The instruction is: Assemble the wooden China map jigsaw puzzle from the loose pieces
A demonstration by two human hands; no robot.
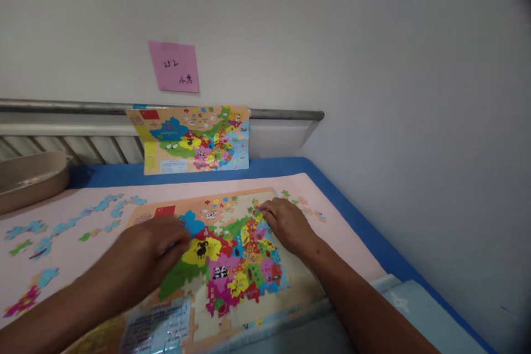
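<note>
A jigsaw puzzle of a colourful cartoon map (228,274) lies partly filled in its peach-bordered tray, with pale backing board showing in places. My right hand (290,227) is at the map's upper right, thumb and fingers pinched on a small puzzle piece (258,208) at the fingertips, partly hidden by them. Over the left part of the puzzle is my left hand (145,254), somewhat blurred, its fingers curled in toward the thumb. Whatever it holds, if anything, is hidden. Beneath it, the hand and forearm cover part of the tray.
Loose blue pieces (68,223) and a pink cluster (22,303) lie to the left; more loose pieces (305,202) sit beyond my right hand. A printed reference map (199,141) hangs from the metal rail (286,114). A beige tray (35,180) stands far left. Light-blue cloth (410,301) borders the near right.
</note>
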